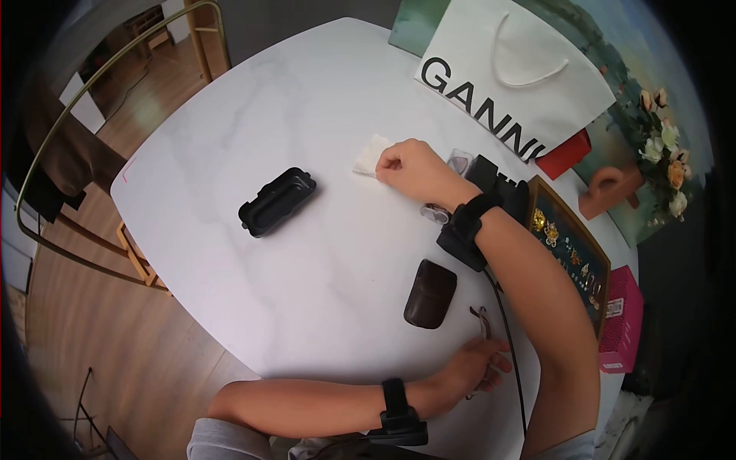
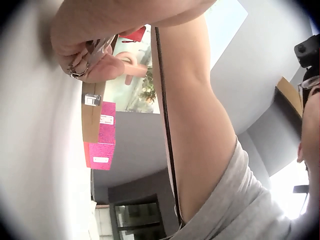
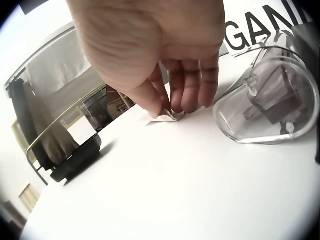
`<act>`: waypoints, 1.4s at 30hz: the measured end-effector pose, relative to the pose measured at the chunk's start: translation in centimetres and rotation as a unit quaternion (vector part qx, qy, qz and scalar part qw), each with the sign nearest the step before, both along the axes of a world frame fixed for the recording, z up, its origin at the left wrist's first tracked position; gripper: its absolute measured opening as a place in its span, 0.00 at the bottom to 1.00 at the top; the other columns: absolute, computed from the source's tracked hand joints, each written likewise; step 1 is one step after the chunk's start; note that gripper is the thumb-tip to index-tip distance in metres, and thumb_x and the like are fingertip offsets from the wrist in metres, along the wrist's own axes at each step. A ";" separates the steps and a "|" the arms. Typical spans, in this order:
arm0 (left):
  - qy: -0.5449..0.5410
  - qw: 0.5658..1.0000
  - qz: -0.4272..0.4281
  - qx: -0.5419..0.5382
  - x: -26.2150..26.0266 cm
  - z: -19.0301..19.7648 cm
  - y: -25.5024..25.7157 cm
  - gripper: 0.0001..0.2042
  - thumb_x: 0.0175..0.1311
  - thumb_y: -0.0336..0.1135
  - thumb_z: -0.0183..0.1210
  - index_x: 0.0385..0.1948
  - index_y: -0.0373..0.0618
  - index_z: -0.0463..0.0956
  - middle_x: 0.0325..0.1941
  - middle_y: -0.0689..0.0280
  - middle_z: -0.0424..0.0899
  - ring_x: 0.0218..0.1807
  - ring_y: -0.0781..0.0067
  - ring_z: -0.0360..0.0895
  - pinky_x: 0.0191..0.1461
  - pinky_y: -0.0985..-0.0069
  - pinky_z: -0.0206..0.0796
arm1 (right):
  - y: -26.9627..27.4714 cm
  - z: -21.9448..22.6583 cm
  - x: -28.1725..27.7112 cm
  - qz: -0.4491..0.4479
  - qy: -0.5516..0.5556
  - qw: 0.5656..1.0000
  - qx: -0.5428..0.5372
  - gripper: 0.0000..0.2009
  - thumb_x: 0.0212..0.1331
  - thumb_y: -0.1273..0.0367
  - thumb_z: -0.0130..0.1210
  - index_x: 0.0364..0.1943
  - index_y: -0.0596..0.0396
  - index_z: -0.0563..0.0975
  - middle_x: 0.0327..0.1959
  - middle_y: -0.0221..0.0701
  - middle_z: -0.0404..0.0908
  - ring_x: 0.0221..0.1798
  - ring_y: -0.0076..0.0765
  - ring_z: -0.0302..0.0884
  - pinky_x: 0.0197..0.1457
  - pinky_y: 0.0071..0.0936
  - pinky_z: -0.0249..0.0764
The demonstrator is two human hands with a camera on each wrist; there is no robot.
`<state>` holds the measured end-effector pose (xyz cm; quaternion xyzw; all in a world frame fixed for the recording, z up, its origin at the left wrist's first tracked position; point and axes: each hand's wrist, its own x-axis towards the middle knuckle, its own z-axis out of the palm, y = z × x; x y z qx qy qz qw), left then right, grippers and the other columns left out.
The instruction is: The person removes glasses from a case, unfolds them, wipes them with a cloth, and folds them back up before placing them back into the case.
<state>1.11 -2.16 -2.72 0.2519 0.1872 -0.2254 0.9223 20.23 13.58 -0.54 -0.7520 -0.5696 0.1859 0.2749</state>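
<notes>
My right hand (image 1: 386, 164) reaches across the white table (image 1: 307, 291) and pinches a small white cloth (image 1: 369, 156) at its near edge. In the right wrist view the fingertips (image 3: 192, 102) and thumb press together on the crumpled cloth (image 3: 167, 116). My left hand (image 1: 489, 369) lies near the table's front edge, its fingers curled round a pair of thin-framed glasses (image 1: 483, 322). In the left wrist view the metal frame (image 2: 90, 50) shows between the curled fingers (image 2: 75, 62). A brown glasses pouch (image 1: 430, 294) lies just left of the glasses.
A black moulded tray (image 1: 277, 201) lies at mid-table. Beside my right wrist is a clear case (image 3: 270, 97) holding something dark. A white GANNI bag (image 1: 514, 73), a framed jewellery board (image 1: 571, 245), a pink box (image 1: 619, 318) and flowers (image 1: 663, 153) line the right side.
</notes>
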 end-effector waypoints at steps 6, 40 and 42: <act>-0.003 1.000 -0.006 0.007 0.0 0.1 0.1 0.16 0.75 0.45 0.43 0.50 0.43 0.71 0.37 0.65 0.77 0.34 0.78 0.75 0.39 0.78 0.70 | -0.2 -0.2 0.5 0.005 0.024 1.000 0.002 0.05 0.51 0.74 0.61 0.29 0.61 0.84 0.26 0.41 0.84 0.30 0.37 0.80 0.38 0.31 0.75; -0.025 0.999 -0.014 0.017 -0.2 0.1 0.2 0.18 0.75 0.38 0.37 0.57 0.41 0.69 0.41 0.63 0.81 0.35 0.76 0.77 0.40 0.78 0.71 | -1.7 3.9 3.1 -0.317 0.233 0.909 0.136 0.07 0.58 0.71 0.51 0.34 0.62 0.76 0.38 0.35 0.79 0.39 0.30 0.78 0.45 0.29 0.76; -0.031 0.999 -0.007 0.026 -0.2 0.2 0.4 0.18 0.75 0.36 0.37 0.59 0.41 0.67 0.42 0.61 0.81 0.35 0.75 0.77 0.41 0.77 0.71 | -4.2 4.7 3.7 -0.265 0.337 0.879 0.209 0.05 0.63 0.72 0.48 0.34 0.59 0.73 0.36 0.32 0.76 0.40 0.31 0.79 0.53 0.35 0.78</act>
